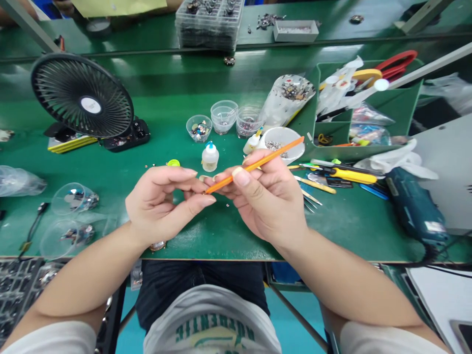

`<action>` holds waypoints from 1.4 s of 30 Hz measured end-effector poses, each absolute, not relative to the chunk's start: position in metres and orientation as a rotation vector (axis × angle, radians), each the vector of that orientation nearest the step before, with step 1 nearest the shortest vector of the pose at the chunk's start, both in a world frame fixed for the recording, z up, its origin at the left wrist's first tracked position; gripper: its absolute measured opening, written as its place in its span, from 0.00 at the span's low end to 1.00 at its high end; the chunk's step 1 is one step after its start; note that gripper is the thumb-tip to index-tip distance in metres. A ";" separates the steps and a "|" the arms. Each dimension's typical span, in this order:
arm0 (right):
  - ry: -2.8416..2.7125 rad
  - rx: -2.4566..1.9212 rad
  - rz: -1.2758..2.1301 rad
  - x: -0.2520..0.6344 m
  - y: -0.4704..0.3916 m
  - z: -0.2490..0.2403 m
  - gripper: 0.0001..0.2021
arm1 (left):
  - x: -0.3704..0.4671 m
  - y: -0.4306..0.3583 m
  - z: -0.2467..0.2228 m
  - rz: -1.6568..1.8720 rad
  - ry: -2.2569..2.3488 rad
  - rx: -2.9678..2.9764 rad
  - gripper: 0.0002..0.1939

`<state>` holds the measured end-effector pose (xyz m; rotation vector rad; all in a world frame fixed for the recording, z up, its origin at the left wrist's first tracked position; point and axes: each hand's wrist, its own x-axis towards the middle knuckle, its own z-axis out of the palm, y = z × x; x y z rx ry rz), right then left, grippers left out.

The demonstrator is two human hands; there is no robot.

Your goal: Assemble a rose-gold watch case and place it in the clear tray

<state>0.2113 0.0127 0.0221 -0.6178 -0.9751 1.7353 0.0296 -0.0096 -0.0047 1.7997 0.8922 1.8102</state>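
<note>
Between the thumb and fingers of my right hand [271, 201] is a slim orange stick [275, 153], tilted with its far end up to the right. Its lower tip meets the fingertips of my left hand [167, 201]. Those fingers are pinched together around something tiny and dark that I cannot make out. Both hands hover over the green table near its front edge. Just beyond them stands a small white bottle [210, 158] with a blue tip. A shiny round piece [158, 245] lies partly hidden beneath my left wrist.
Clear cups of small parts [199, 129] and a white bowl [295, 160] sit ahead. A black fan [83, 96] is at left. At right are a green organizer [391, 108], a yellow-handled knife [354, 175], tweezers and a dark power tool [416, 206]. Stacked trays [208, 29] stand behind.
</note>
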 end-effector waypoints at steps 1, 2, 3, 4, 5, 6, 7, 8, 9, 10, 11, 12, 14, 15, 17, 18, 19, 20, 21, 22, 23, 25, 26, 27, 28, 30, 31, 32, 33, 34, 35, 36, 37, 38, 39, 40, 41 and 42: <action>-0.978 -0.617 1.732 0.211 0.013 0.022 0.19 | 0.029 -0.010 -0.004 1.805 0.885 1.814 0.25; -0.980 -0.612 1.728 0.211 0.013 0.022 0.19 | 0.029 -0.010 -0.004 1.803 0.878 1.827 0.26; -0.983 -0.603 1.723 0.211 0.013 0.023 0.19 | 0.029 -0.010 -0.004 1.800 0.867 1.839 0.27; -0.985 -0.593 1.718 0.210 0.012 0.023 0.18 | 0.029 -0.010 -0.004 1.797 0.855 1.850 0.28; -0.988 -0.587 1.712 0.210 0.012 0.023 0.18 | 0.028 -0.010 -0.004 1.793 0.843 1.859 0.29; -0.991 -0.588 1.703 0.210 0.012 0.023 0.18 | 0.028 -0.010 -0.004 1.789 0.833 1.867 0.29; -0.995 -0.596 1.692 0.210 0.011 0.023 0.18 | 0.027 -0.010 -0.005 1.784 0.827 1.874 0.30; -1.000 -0.609 1.680 0.210 0.011 0.024 0.18 | 0.027 -0.010 -0.005 1.778 0.830 1.878 0.30; -1.005 -0.623 1.667 0.209 0.010 0.024 0.18 | 0.026 -0.010 -0.005 1.775 0.838 1.881 0.30; -1.010 -0.635 1.656 0.209 0.010 0.024 0.18 | 0.026 -0.010 -0.005 1.775 0.855 1.881 0.30; -1.014 -0.641 1.647 0.209 0.010 0.024 0.18 | 0.026 -0.010 -0.005 1.780 0.871 1.881 0.29; -1.016 -0.641 1.641 0.210 0.009 0.024 0.18 | 0.026 -0.010 -0.005 1.783 0.883 1.884 0.29; -1.016 -0.623 1.638 0.210 0.009 0.024 0.17 | 0.026 -0.010 -0.005 1.783 0.882 1.888 0.29; -1.015 -0.606 1.638 0.210 0.009 0.024 0.16 | 0.026 -0.010 -0.005 1.780 0.868 1.890 0.30; -1.013 -0.586 1.634 0.210 0.010 0.023 0.15 | 0.026 -0.009 -0.004 1.776 0.824 1.891 0.31; -1.016 -0.578 1.627 0.210 0.010 0.023 0.15 | 0.026 -0.009 -0.004 1.774 0.809 1.889 0.31; -1.020 -0.568 1.616 0.210 0.010 0.022 0.15 | 0.026 -0.009 -0.004 1.775 0.795 1.891 0.32; -1.024 -0.557 1.605 0.210 0.011 0.021 0.16 | 0.026 -0.009 -0.003 1.773 0.784 1.898 0.32; -1.028 -0.541 1.594 0.210 0.011 0.020 0.16 | 0.026 -0.009 -0.003 1.771 0.781 1.906 0.33; -1.033 -0.522 1.585 0.210 0.011 0.019 0.16 | 0.026 -0.009 -0.003 1.770 0.786 1.911 0.33; -1.039 -0.505 1.576 0.210 0.011 0.018 0.15 | 0.026 -0.009 -0.003 1.774 0.796 1.916 0.34; -1.054 -0.497 1.558 0.211 0.011 0.015 0.14 | 0.026 -0.010 -0.004 1.778 0.835 1.924 0.34; -1.064 -0.498 1.545 0.211 0.011 0.014 0.14 | 0.026 -0.010 -0.005 1.777 0.862 1.927 0.34; -1.075 -0.502 1.530 0.212 0.011 0.013 0.13 | 0.025 -0.011 -0.005 1.773 0.884 1.932 0.34; -1.085 -0.510 1.514 0.212 0.011 0.012 0.13 | 0.025 -0.011 -0.006 1.765 0.900 1.941 0.34; -1.105 -0.522 1.479 0.212 0.011 0.011 0.13 | 0.023 -0.012 -0.006 1.748 0.909 1.959 0.35; -1.115 -0.525 1.463 0.212 0.011 0.011 0.13 | 0.022 -0.012 -0.007 1.741 0.910 1.966 0.35; -1.122 -0.527 1.449 0.212 0.012 0.010 0.13 | 0.022 -0.013 -0.007 1.733 0.911 1.974 0.36; -1.129 -0.526 1.437 0.212 0.012 0.010 0.13 | 0.021 -0.013 -0.008 1.726 0.915 1.979 0.36; -1.134 -0.523 1.426 0.212 0.012 0.009 0.13 | 0.020 -0.014 -0.009 1.721 0.922 1.985 0.37; -1.140 -0.522 1.413 0.212 0.012 0.009 0.13 | 0.019 -0.015 -0.009 1.719 0.932 1.991 0.38; -1.148 -0.524 1.397 0.212 0.012 0.009 0.13 | 0.018 -0.015 -0.010 1.714 0.944 2.001 0.38; -1.157 -0.530 1.377 0.212 0.012 0.008 0.13 | 0.017 -0.015 -0.011 1.707 0.954 2.016 0.39; -1.166 -0.539 1.355 0.212 0.012 0.008 0.14 | 0.016 -0.015 -0.012 1.701 0.957 2.035 0.39; -1.174 -0.549 1.333 0.212 0.012 0.008 0.14 | 0.015 -0.015 -0.013 1.694 0.958 2.053 0.40; -1.180 -0.556 1.315 0.212 0.012 0.008 0.14 | 0.015 -0.014 -0.014 1.687 0.953 2.074 0.40; -1.186 -0.557 1.303 0.212 0.012 0.007 0.14 | 0.014 -0.014 -0.014 1.683 0.951 2.089 0.41; -1.191 -0.553 1.295 0.212 0.012 0.007 0.13 | 0.014 -0.014 -0.014 1.679 0.948 2.101 0.41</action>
